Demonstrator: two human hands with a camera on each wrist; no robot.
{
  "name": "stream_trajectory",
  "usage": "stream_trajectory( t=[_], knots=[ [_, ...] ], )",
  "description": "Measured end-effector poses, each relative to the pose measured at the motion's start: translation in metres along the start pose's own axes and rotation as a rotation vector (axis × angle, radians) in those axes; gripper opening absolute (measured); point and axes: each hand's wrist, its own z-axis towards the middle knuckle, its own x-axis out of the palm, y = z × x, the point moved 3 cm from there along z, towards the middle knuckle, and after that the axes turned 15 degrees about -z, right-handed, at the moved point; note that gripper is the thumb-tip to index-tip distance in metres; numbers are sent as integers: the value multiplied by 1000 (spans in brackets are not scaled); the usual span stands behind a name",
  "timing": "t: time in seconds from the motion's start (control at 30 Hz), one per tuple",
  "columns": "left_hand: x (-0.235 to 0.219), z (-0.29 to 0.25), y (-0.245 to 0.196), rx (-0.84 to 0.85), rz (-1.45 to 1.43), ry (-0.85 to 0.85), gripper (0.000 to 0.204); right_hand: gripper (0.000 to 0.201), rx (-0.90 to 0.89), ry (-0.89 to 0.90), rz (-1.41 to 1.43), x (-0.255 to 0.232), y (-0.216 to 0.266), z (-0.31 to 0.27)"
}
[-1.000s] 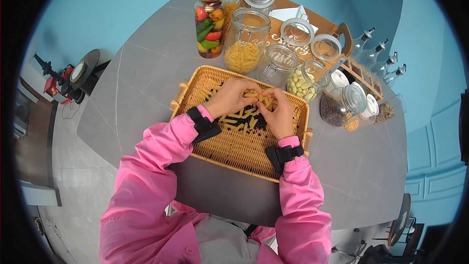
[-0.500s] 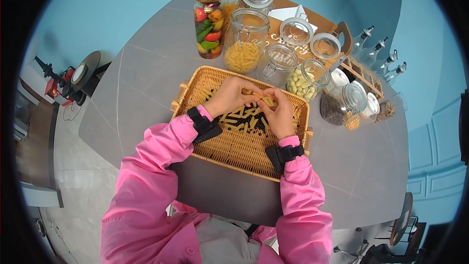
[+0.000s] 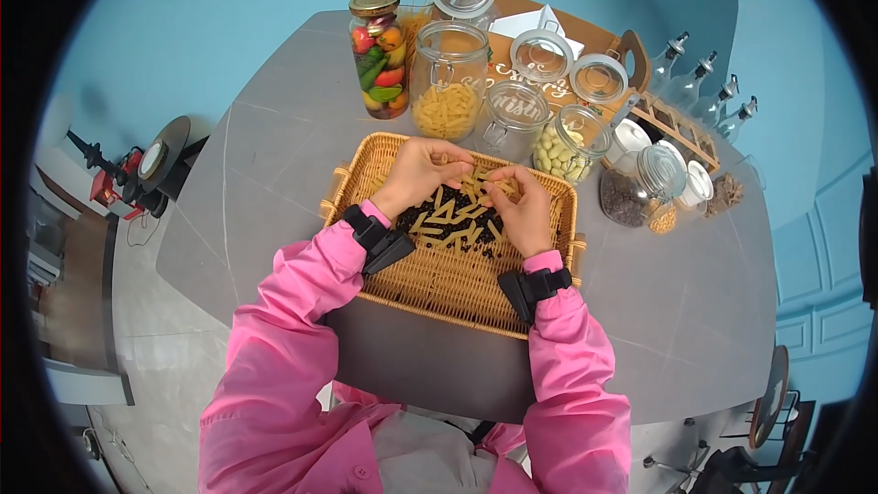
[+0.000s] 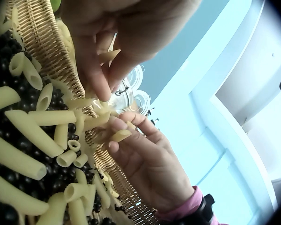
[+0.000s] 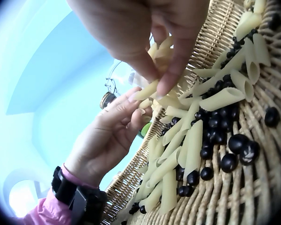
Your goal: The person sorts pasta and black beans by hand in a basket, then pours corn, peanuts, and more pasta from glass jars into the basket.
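A wicker tray [image 3: 439, 297] holds pasta tubes [image 3: 444, 212] scattered over black beans [image 3: 428, 224]. Above its far part, the left hand [image 3: 419, 174] has its fingers curled round pasta; in the left wrist view a tube end [image 4: 109, 56] pokes out between them. The right hand [image 3: 526, 210], close beside it on the right, pinches pasta tubes, one of which [image 4: 121, 136] shows at its fingertips in the left wrist view. In the right wrist view several tubes lie under and between the right hand's fingers, near the left hand's fingertips [image 5: 131, 105]. How many pieces each hand holds is hidden.
Behind the tray stand a jar of colourful vegetables [image 3: 378, 64], an open jar of pasta [image 3: 446, 91], an empty-looking jar [image 3: 512, 119] and a jar of pale beans [image 3: 565, 146]. To the right are a dark-filled jar [image 3: 626, 197], white canisters and glass bottles [image 3: 690, 87].
The hands have drawn slightly apart at the fingertips, the left moving a little leftward. The head view has shifted slightly, so the jars appear a little lower and further left.
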Motion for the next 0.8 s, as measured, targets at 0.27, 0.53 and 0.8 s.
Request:
stream_trajectory(
  t=[0.27, 0.53, 0.8],
  knots=[
    [-8, 6, 13, -127, -291, 71, 19, 13, -71, -22, -241, -1, -10, 1],
    [-6, 3, -2, -148, -198, 82, 20, 15, -112, -33, -317, -3, -7, -2],
    [-4, 22, -98, -49, -49, 47, 19, 15, -219, -92, -346, -2, -10, -2]
  ],
)
